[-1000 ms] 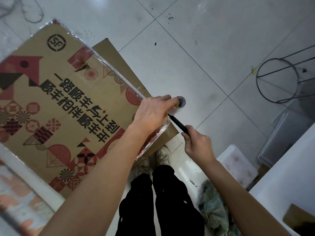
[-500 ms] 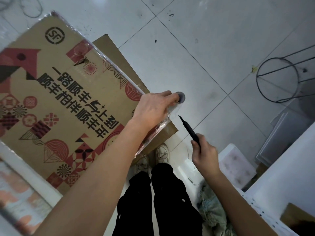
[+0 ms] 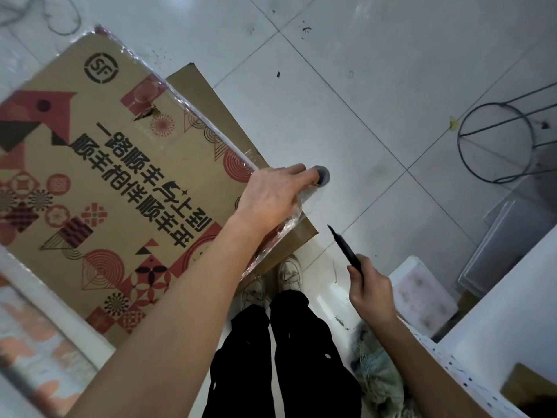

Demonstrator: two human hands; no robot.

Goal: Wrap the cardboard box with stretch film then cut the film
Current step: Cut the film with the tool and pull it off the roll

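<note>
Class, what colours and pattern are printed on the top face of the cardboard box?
The cardboard box is brown with red and black geometric motifs and black characters, seen in the head view.

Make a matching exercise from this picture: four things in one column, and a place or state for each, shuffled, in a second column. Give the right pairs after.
Things
1. cardboard box
2. black cutter
3. wire ring stand
4. film roll

Places or states
A. gripped in the right hand, tip up, clear of the film
B. printed red and black, film along its edge
C. on the floor tiles, far right
D. under the left hand, at the box's edge

Pairs: 1-B, 2-A, 3-C, 4-D
</note>
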